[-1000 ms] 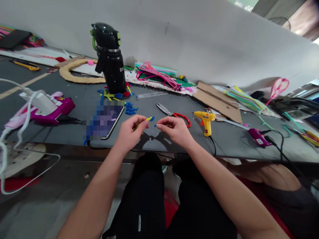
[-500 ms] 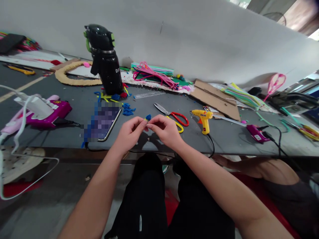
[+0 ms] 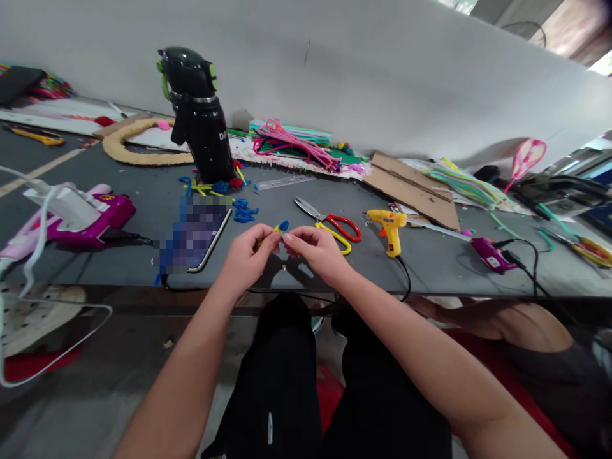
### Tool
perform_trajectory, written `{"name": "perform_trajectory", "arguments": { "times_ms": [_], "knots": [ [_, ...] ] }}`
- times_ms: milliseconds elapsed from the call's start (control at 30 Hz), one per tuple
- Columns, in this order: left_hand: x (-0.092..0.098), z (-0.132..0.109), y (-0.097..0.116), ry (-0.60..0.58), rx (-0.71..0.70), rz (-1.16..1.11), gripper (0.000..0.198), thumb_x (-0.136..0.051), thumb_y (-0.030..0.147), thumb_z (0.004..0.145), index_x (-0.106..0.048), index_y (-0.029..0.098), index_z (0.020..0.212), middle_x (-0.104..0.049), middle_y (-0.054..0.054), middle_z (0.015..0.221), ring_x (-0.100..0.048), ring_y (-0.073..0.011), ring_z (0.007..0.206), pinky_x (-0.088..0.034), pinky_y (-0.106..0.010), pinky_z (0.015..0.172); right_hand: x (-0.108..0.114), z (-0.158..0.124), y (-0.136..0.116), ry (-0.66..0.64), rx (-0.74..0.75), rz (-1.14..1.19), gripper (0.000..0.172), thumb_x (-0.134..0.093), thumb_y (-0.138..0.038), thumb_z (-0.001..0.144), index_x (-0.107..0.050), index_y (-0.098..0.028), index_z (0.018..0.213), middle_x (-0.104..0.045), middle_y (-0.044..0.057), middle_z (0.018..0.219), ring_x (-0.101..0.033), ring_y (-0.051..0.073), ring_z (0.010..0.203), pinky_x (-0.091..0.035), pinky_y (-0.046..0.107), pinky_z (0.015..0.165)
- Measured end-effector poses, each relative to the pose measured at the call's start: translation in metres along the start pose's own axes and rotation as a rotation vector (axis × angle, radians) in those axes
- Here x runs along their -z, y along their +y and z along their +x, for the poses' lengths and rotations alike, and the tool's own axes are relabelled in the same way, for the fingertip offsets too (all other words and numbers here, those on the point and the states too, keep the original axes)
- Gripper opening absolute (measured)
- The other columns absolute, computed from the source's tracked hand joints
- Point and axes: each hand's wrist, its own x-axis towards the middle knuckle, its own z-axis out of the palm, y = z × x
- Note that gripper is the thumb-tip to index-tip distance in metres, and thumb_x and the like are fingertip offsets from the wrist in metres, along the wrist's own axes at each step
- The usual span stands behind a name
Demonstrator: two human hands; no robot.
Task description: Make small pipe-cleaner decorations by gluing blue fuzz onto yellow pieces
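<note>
My left hand [image 3: 246,258] pinches a short yellow pipe cleaner with a blue tip [image 3: 280,227] over the near edge of the grey table [image 3: 430,268]. My right hand [image 3: 315,252] meets it from the right, fingertips pressed together on the same piece. Both hands are closed. A yellow strand [image 3: 335,238] lies on the table just behind my right hand, beside red-handled scissors [image 3: 329,221]. A phone [image 3: 196,236] lies left of my left hand.
A black bottle [image 3: 198,115] stands at the back, with blue and yellow scraps [image 3: 241,209] near it. A yellow glue gun [image 3: 392,229] and a small purple one [image 3: 490,255] lie to the right, a larger purple glue gun [image 3: 95,217] to the left. Cardboard [image 3: 411,188] and pink pipe cleaners [image 3: 296,143] line the wall. Another person's arm [image 3: 516,325] shows under the table.
My hands were apart a second ago, each holding an end; they have come together around the blue-tipped piece. The view shifted slightly.
</note>
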Motion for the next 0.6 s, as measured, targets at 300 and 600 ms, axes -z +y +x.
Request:
{"name": "perform_trajectory", "arguments": {
  "times_ms": [300, 600],
  "knots": [
    [-0.0011, -0.0003, 0.0014, -0.040, 0.011, -0.006, 0.031, -0.056, 0.043, 0.094, -0.062, 0.017, 0.077, -0.060, 0.001, 0.068, -0.048, -0.0117, 0.059, -0.035, -0.024, 0.056, 0.0002, 0.0003, 0.0039, -0.027, -0.067, 0.096, 0.034, -0.078, -0.048, 0.071, -0.066, -0.018, 0.079, -0.062, -0.001, 0.071, -0.054, 0.010, 0.064, -0.047, 0.025, 0.064],
    [0.0015, 0.0001, -0.0009, -0.067, -0.036, 0.019, 0.028, -0.054, 0.037, 0.095, -0.058, 0.017, 0.074, -0.058, 0.002, 0.068, -0.050, -0.0130, 0.064, -0.038, -0.024, 0.061, -0.0019, 0.0010, 0.0082, -0.088, -0.124, 0.205, 0.034, -0.079, -0.045, 0.072, -0.065, -0.015, 0.082, -0.061, -0.001, 0.073, -0.053, 0.010, 0.067, -0.047, 0.026, 0.067]
  ]
}}
